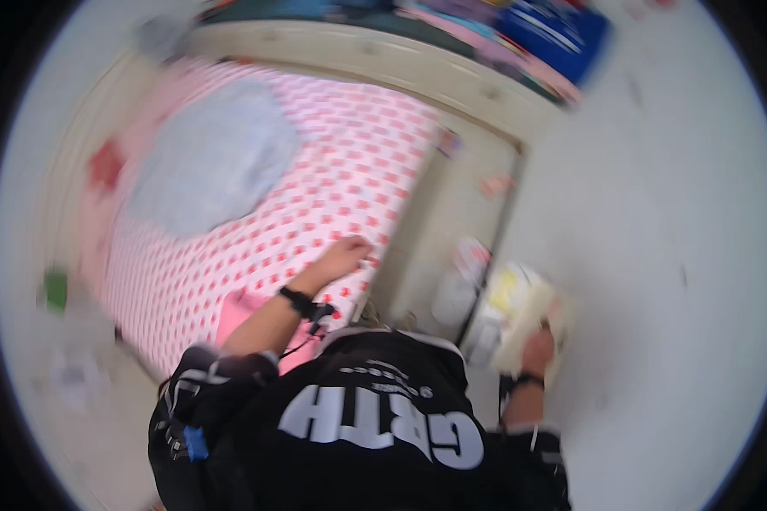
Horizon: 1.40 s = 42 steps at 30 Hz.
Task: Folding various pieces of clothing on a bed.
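Note:
My left hand (pixel 351 253), with a black band on its wrist, hovers over or rests on the near right edge of a bed sheet (pixel 339 185) patterned in pink and red. Its fingers look partly curled, and blur hides whether they hold anything. A pink cloth (pixel 243 313) lies on the bed beneath my left forearm. On my right, my right hand (pixel 538 352) is at a cream-coloured stand or box (pixel 518 345) by the wall. A small dark spot shows at its fingertips, too blurred to name. White and yellow packaging (pixel 511 290) sits on the stand's far side.
A grey-blue pillow or folded quilt (pixel 217 160) lies on the bed. Beyond is a cream headboard (pixel 371 51) with cloths and a blue bag (pixel 550 32) above it. A white bag (pixel 460 294) stands on the floor (pixel 473 172) between bed and wall (pixel 639 223).

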{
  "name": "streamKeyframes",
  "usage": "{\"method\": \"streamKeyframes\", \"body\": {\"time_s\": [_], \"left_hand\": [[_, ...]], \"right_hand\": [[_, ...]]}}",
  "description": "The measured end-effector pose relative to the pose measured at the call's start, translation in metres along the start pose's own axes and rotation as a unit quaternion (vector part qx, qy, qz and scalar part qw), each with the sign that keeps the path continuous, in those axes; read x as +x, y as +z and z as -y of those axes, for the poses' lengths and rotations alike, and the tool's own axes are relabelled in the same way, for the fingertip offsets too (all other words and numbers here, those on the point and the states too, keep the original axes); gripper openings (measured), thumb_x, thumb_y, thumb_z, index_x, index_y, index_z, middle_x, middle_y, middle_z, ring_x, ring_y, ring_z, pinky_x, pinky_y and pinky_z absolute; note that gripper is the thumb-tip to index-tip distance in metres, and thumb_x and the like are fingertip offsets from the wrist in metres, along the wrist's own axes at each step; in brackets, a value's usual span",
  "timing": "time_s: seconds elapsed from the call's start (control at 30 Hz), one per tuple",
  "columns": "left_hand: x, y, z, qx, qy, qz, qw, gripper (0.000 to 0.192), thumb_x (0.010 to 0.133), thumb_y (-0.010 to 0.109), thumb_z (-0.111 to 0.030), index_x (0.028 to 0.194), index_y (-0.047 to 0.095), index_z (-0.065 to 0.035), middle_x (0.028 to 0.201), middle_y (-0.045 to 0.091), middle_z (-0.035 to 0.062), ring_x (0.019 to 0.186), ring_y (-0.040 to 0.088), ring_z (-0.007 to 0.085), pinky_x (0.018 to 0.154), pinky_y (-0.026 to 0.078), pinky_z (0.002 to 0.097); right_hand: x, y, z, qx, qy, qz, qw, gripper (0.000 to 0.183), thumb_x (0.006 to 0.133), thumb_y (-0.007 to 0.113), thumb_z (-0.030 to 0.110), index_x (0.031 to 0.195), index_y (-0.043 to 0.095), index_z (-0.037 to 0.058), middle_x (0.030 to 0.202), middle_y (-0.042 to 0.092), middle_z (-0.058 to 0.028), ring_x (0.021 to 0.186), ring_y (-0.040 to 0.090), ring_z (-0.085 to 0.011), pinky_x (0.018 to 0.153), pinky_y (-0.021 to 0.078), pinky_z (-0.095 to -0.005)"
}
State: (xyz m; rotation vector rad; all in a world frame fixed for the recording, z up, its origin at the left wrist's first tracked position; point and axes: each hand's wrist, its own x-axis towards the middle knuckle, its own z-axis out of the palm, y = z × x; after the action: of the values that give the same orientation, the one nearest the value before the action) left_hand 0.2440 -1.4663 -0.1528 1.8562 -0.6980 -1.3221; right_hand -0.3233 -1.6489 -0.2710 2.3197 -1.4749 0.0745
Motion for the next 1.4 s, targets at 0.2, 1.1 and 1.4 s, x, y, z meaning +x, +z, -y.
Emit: {"method": "streamKeyframes", "body": {"time_s": [0.2,1.1,1.4], "left_hand": [[-0.024,-0.052,0.059,-0.040,0.026,-0.060,0.997,0.034,0.092,0.058,-0.035,0.098,0.066,-0.0025,0.085,0.067,0.0071,0.074,0.063,0.0156,0.068,0.052,0.0324],[-0.141,-0.073,0.173,-0.407,-0.226,-0.595,0.655,0.038,0.091,0.058,-0.036,0.098,0.066,0.0012,0.086,0.068,0.0093,0.068,0.064,0.0177,0.057,0.051,0.0313],[-0.008,-0.030,0.144,-0.504,-0.309,-0.464,0.660,0.029,0.094,0.055,-0.031,0.097,0.064,-0.0031,0.083,0.067,0.0049,0.072,0.064,0.0142,0.057,0.049,0.0275]], "right_hand": [[0.105,-0.092,0.143,0.199,0.026,0.370,0.907,0.033,0.084,0.058,0.027,0.095,0.068,-0.0022,0.100,0.068,-0.0253,0.098,0.064,-0.0412,0.088,0.0497,-0.0463],[0.500,0.009,0.787,-0.032,-0.787,0.322,0.525,0.034,0.077,0.069,0.023,0.103,0.059,0.0043,0.082,0.065,-0.0133,0.073,0.064,-0.0270,0.067,0.0532,-0.0392],[0.575,0.257,0.985,0.373,-0.546,0.348,0.664,0.034,0.091,0.054,0.037,0.076,0.057,0.0056,0.060,0.052,-0.0062,0.053,0.053,-0.0190,0.043,0.0403,-0.0383]]}}
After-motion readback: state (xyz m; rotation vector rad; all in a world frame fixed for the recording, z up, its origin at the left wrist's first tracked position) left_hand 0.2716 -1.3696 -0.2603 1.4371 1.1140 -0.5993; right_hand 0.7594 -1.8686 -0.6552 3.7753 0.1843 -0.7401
